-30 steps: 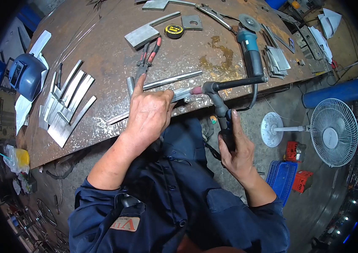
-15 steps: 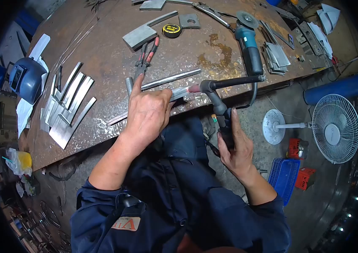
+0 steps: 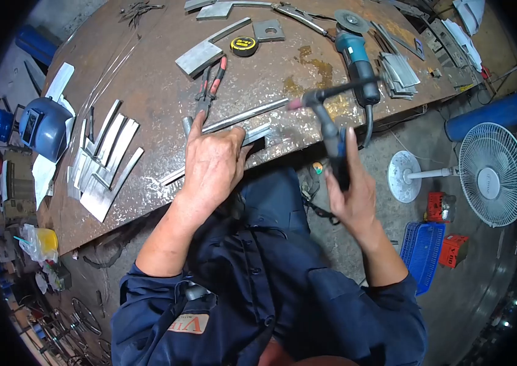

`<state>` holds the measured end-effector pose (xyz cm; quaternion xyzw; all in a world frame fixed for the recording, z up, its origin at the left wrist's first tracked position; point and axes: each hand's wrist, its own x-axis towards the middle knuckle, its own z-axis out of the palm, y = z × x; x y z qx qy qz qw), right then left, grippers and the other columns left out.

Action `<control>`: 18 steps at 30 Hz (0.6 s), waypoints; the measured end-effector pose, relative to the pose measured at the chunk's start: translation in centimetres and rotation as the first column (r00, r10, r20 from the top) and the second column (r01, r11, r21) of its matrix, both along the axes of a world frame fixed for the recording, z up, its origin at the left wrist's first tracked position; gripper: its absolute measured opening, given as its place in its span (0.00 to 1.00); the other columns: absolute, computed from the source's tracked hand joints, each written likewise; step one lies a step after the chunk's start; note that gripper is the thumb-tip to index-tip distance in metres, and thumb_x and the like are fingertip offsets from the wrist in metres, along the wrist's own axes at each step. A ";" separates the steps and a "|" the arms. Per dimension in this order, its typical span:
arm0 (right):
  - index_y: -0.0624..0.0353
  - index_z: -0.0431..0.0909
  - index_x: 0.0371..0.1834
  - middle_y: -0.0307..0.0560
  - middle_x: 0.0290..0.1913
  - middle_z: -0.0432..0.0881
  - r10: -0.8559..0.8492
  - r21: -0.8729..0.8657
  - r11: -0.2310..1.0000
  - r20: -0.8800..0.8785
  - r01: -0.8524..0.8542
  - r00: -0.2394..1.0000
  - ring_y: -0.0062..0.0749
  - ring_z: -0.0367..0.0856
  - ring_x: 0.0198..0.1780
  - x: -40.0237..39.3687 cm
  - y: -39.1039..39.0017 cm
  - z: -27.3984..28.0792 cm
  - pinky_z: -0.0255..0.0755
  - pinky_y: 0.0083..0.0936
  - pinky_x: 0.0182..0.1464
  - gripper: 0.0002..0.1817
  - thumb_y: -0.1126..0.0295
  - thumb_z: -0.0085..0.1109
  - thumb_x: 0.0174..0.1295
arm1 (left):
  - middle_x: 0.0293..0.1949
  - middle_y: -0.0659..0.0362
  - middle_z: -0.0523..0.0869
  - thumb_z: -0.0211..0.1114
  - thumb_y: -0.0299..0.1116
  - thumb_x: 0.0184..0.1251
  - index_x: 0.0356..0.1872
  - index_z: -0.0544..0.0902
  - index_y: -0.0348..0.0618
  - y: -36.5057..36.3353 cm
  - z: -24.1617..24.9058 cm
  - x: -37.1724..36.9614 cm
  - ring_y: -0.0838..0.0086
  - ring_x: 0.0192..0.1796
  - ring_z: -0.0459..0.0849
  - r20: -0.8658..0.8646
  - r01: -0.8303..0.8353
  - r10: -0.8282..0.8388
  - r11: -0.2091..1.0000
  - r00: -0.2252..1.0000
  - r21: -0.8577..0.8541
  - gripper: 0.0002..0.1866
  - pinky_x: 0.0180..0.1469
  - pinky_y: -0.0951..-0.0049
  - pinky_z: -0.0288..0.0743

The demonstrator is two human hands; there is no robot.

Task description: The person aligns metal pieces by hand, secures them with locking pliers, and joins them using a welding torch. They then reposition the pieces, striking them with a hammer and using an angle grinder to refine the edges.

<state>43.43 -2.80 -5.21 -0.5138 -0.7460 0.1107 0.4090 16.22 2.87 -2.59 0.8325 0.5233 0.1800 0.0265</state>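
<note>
The right hand (image 3: 356, 194) wraps around the handle of a dark torch (image 3: 328, 127), nozzle over the tabletop (image 3: 155, 131); the left hand (image 3: 211, 160), index finger extended, curls over a metal bar (image 3: 256, 134) by the near edge, its grip hidden. Beyond lie red-handled pliers (image 3: 217, 79), then a tape measure (image 3: 244, 46).

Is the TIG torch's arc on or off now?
Off, as far as the view shows: no glow appears at the pink nozzle of the TIG torch in the right hand.
</note>
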 end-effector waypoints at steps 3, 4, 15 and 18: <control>0.50 0.51 0.89 0.67 0.48 0.81 -0.058 -0.110 0.992 0.089 0.068 0.994 0.66 0.84 0.45 0.9 3.9 0.0 0.79 0.50 0.49 0.51 0.80 0.65 0.62 | 0.26 0.49 0.85 0.76 0.32 0.63 0.35 0.83 0.42 0.5 0.1 -0.2 0.50 0.35 0.88 -0.020 -0.008 0.008 1.000 1.000 0.006 0.09 0.75 0.40 0.69; 0.48 0.50 0.90 0.68 0.49 0.79 -0.079 -0.124 0.988 0.117 0.093 0.990 0.67 0.83 0.47 1.0 5.4 -0.3 0.77 0.52 0.52 0.52 0.80 0.66 0.62 | 0.26 0.48 0.85 0.76 0.33 0.63 0.36 0.84 0.41 0.6 0.3 -0.2 0.49 0.36 0.88 -0.015 -0.013 0.013 1.000 1.000 -0.003 0.10 0.75 0.40 0.69; 0.63 0.61 0.83 0.69 0.68 0.78 -0.259 -0.051 0.955 0.345 0.294 0.902 0.64 0.80 0.64 1.8 16.1 -3.7 0.73 0.46 0.69 0.45 0.79 0.67 0.60 | 0.30 0.41 0.86 0.79 0.39 0.63 0.43 0.90 0.35 -2.2 3.0 -9.7 0.47 0.36 0.86 0.035 -0.105 0.121 0.948 0.992 -0.300 0.17 0.63 0.50 0.76; 0.61 0.69 0.79 0.68 0.71 0.73 -0.458 0.245 0.887 0.570 0.391 0.682 0.64 0.74 0.68 -0.1 15.1 -4.3 0.72 0.53 0.68 0.38 0.75 0.67 0.63 | 0.24 0.45 0.84 0.78 0.40 0.63 0.33 0.88 0.36 -2.1 2.3 -14.1 0.49 0.29 0.81 0.042 -0.108 0.121 0.965 0.992 -0.239 0.15 0.41 0.53 0.74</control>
